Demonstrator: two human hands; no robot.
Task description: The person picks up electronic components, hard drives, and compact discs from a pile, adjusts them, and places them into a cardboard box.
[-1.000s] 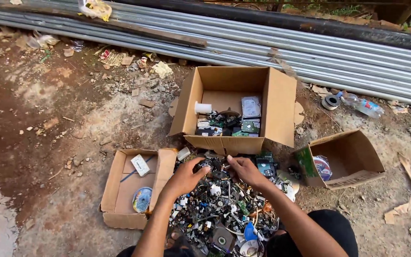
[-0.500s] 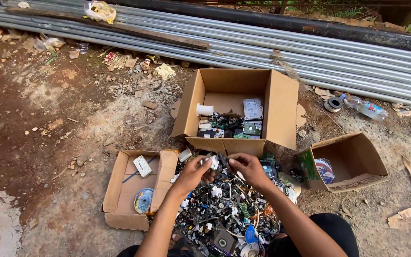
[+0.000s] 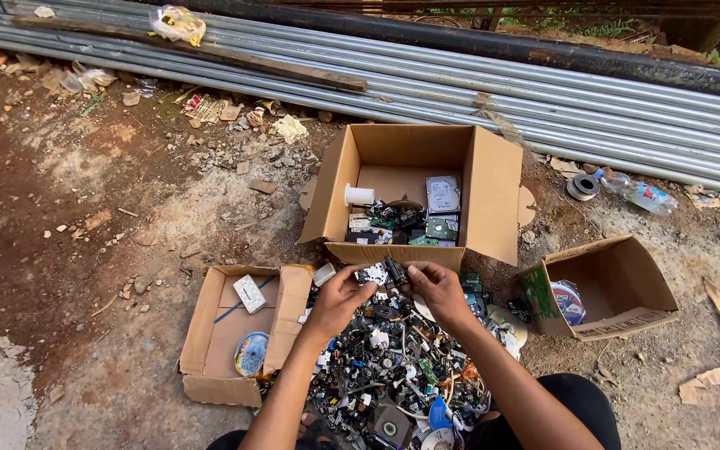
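Black small part [image 3: 393, 270] pinched between both hands, above scrap pile [image 3: 393, 375].

Matt cardboard box [image 3: 493, 192]; ribbed shiny metal sheets [image 3: 543, 100]; rough dirt ground [image 3: 85, 208].

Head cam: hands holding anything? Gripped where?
Both hands, left hand and right hand, hold a small dark electronic part by its ends above the scrap pile.

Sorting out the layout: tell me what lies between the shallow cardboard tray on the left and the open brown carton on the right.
In the head view, the heap of dark electronic scrap lies between them, with both hands above it.
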